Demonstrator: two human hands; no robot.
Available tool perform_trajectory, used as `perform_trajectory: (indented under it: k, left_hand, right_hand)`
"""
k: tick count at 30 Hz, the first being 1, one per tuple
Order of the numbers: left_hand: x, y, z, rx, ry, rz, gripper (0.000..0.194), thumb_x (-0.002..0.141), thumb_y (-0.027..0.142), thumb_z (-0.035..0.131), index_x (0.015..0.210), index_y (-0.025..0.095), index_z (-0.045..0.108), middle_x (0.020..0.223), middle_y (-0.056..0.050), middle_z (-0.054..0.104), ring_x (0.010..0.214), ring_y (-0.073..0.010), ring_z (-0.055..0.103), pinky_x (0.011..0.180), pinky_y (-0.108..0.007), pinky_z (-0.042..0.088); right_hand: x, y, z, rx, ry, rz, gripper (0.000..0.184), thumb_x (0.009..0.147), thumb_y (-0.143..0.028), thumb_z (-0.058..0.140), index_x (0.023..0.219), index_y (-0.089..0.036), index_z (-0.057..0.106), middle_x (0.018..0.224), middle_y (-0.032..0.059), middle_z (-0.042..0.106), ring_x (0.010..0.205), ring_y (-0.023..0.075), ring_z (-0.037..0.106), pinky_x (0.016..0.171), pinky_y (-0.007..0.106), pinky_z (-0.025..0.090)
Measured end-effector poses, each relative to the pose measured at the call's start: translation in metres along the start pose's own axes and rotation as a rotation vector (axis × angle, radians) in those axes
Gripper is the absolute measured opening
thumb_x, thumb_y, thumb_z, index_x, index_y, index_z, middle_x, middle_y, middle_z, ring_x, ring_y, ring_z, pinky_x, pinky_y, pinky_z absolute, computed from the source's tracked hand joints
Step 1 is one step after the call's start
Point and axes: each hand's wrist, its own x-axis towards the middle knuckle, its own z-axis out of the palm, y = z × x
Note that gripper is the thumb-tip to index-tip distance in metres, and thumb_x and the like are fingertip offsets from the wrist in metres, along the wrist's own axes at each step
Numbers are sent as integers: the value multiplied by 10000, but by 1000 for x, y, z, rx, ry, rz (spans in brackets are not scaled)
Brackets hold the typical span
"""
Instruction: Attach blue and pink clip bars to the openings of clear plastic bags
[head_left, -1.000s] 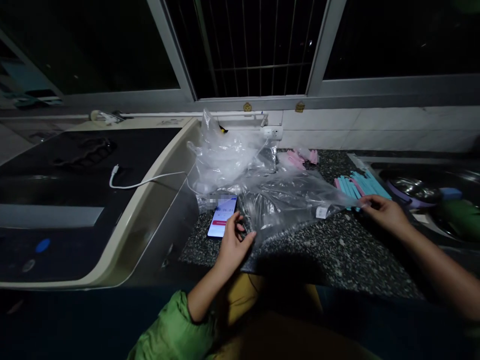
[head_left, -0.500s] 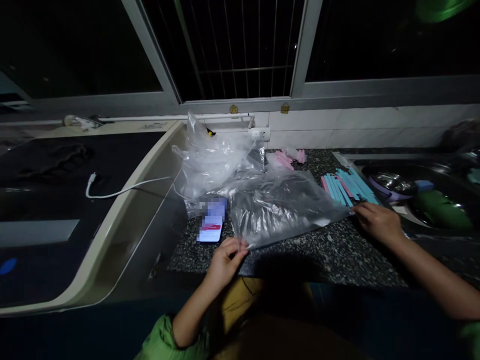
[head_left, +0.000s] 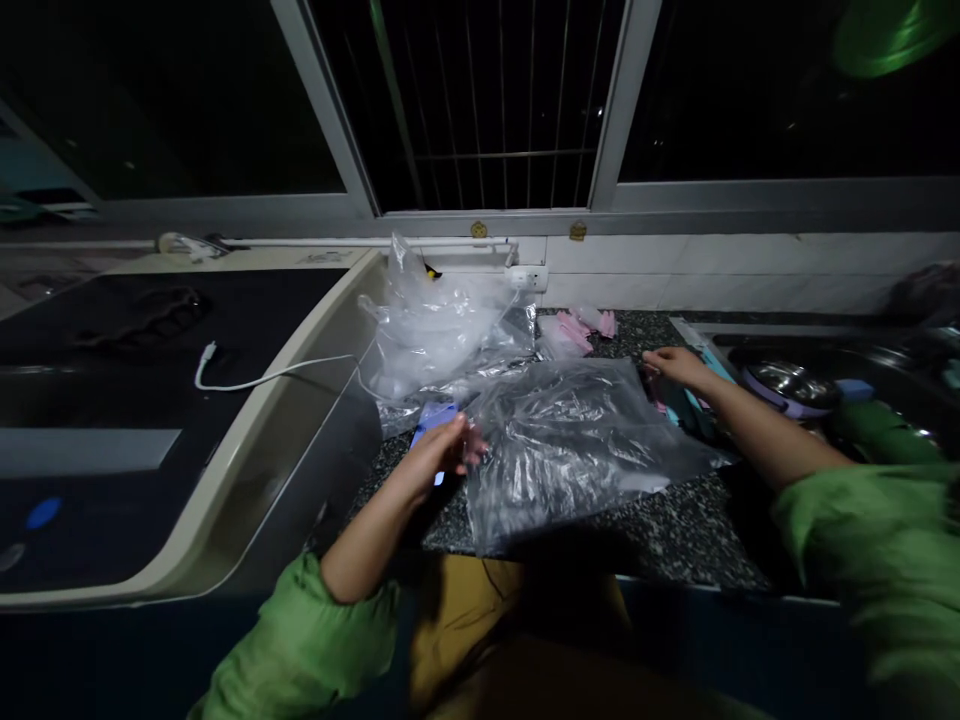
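Note:
A flat, clear plastic bag (head_left: 570, 450), wrinkled and shiny, lies on the dark speckled counter in front of me. At its left edge is my left hand (head_left: 442, 452), open, the fingers apart and somewhat blurred. A phone (head_left: 433, 415) lies partly hidden beneath that hand. Close to the bag's far right corner, my right hand (head_left: 675, 367) reaches over with fingers stretched to the left; nothing shows in them. Blue and pink flat strips (head_left: 679, 400) lie under my right hand and forearm, mostly covered.
Crumpled clear plastic (head_left: 435, 340) is heaped behind the phone. Small pink pieces (head_left: 577, 325) lie by the wall, near a socket (head_left: 529, 278). A washing-machine-like appliance (head_left: 255, 440) with a white cable (head_left: 240, 386) stands left. At right, a sink holds a metal bowl (head_left: 791, 375).
Both hands have let go of the bag's near corners and moved away from me. My left hand now covers part of the phone; my right hand is over the strips. The bag lies flatter.

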Motion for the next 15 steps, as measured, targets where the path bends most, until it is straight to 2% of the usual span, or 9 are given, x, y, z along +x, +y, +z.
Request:
perform_trajectory:
  k: [4, 8, 12, 15]
  left_hand:
    - [28, 3, 10, 2, 79, 82, 393, 508, 518, 726, 636, 160, 626, 659, -33, 671, 539, -124, 548, 524, -236, 386]
    - [32, 3, 8, -45, 154, 156, 387, 454, 487, 754, 617, 159, 629, 649, -14, 659, 553, -109, 534, 549, -231, 396]
    - [22, 0, 3, -70, 168, 161, 423, 439, 499, 759, 625, 140, 635, 641, -20, 646, 555, -107, 525, 526, -227, 386]
    - [18, 0, -2, -50, 153, 130, 418, 451, 480, 765, 643, 134, 629, 616, -12, 630, 548, -107, 527, 523, -223, 378]
  right_hand:
    - [32, -1, 29, 78, -39, 129, 338, 633, -446, 635, 447, -202, 491, 360, -5, 450, 369, 105, 394, 383, 245, 302]
    - [38, 2, 43, 142, -1, 132, 253, 578, -339, 672, 457, -199, 500, 375, -27, 455, 380, 87, 380, 397, 235, 322]
    - [34, 2, 33, 234, 79, 109, 198, 616, -314, 634, 516, -206, 502, 451, -17, 507, 439, 107, 445, 451, 253, 384]
    - [29, 0, 15, 306, 132, -7, 209, 643, -378, 617, 573, -221, 500, 484, -18, 522, 462, 117, 458, 463, 259, 391]
